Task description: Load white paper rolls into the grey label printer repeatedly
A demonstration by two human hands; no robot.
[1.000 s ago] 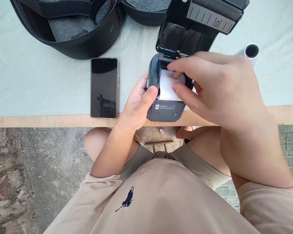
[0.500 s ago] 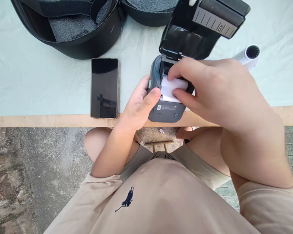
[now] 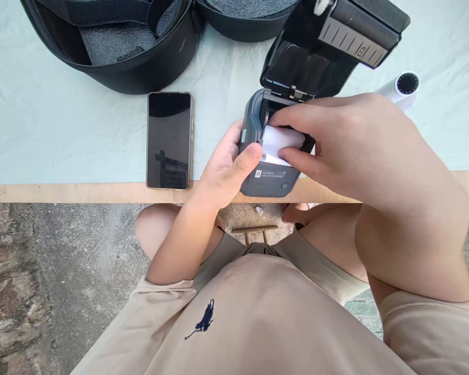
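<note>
A dark grey label printer [image 3: 269,182] sits at the table's front edge with its black lid [image 3: 308,62] swung up and back. My left hand [image 3: 234,169] grips the printer's left side, thumb over the rim of the compartment. Inside the compartment lies a white paper roll [image 3: 283,139]. My right hand [image 3: 336,135] reaches in from the right, its index finger and thumb closed around the roll from the back and the front. The roll's right end and the other right fingers are partly hidden.
Left of the printer a smartphone [image 3: 169,140] lies face up. An open black zip case [image 3: 140,73] with grey foam stands behind it. A white cylindrical object [image 3: 402,91] is on the pale cloth [image 3: 62,130] at right. The table's wooden edge [image 3: 82,192] runs along the front.
The printer has shifted slightly to the right, its lid with it. My right index finger has moved deeper behind the paper roll, and the roll sits a little lower in the compartment.
</note>
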